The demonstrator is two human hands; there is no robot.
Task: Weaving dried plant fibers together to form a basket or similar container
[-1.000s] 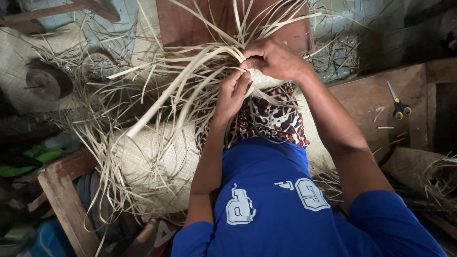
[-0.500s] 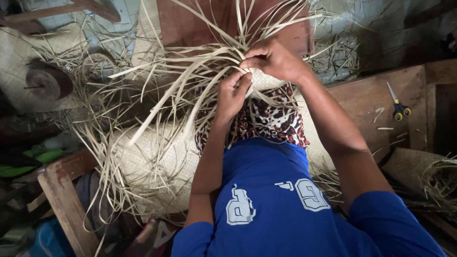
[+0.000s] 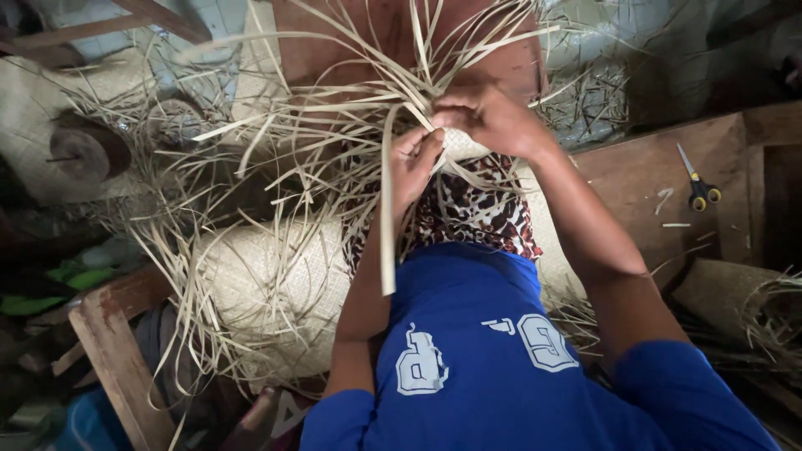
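Cluttered weaving corner seen from above: wooden floor, loose pale strips everywhere, mats piled at the left edge

Left to right:
- wooden frame piece [image 3: 113, 351] at bottom-left corner, leaning off out of the work zone
- round woven disc [image 3: 79, 154] by the left edge on a mat, well apart from the hands
- finished woven roll [image 3: 267, 292] lies beside the person's left knee, loose ends fanning out over it; looks parked close so it stays within reach
- left hand [image 3: 415, 163] clenched on a bunch of strips, fingers curled; one long flat strip [image 3: 387, 209] hangs straight down from that grip along the forearm, likely kept out of the crossing zone
- woven piece [image 3: 464, 146] in hand sits on the lap over the patterned cloth [image 3: 472, 213], right between the two hands, so both can pinch the same edge; free strands [image 3: 393, 67] radiate up and left from that spot
- right hand [image 3: 493, 121] closed over the top of the weave edge, knuckles up, pinching strips against it; exact fingertip contact hidden by the hand itself
- bare wooden boards [image 3: 643, 192] to the right, yellow-handled scissors [image 3: 697, 188] near the right edge, apart from the hands
- another woven bundle [image 3: 743, 305] at the lower-right edge
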